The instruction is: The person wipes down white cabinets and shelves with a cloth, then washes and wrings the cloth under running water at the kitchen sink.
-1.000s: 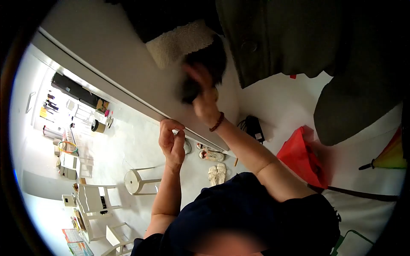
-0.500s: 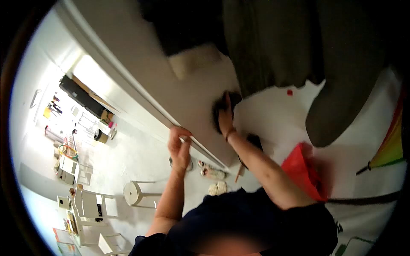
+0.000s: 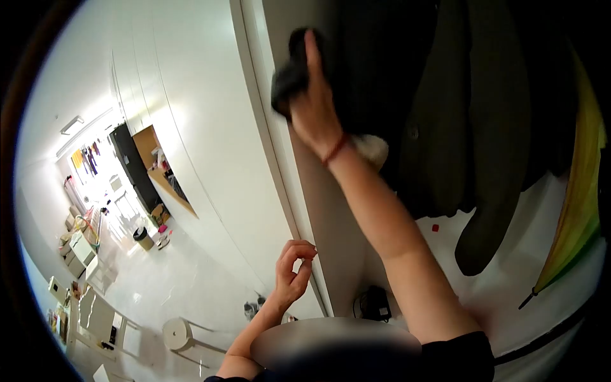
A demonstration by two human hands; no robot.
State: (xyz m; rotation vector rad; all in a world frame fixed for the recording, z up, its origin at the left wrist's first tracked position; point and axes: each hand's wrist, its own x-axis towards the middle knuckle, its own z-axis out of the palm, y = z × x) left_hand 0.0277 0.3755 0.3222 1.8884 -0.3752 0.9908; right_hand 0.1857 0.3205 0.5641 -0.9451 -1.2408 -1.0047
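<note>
My right hand is raised beside the hanging clothes. It is closed on a dark, soft-looking black item, blurred so that its kind is unclear. A red band circles that wrist. Lower down, my left hand has curled fingers at the edge of a white panel, its fingertips lying on the edge strip. Dark coats hang to the right of my right hand, one sleeve dangling low. A pale fluffy thing shows behind my right forearm.
A yellow-green umbrella leans at the far right. A black box with a cable lies on the closet floor, and a small red piece shows below the coats. Out in the room stand a round stool, a white chair and a bin.
My right hand has lifted the black item from low in the closet up to the panel side. My left hand stays at the panel edge. The view has tilted upward.
</note>
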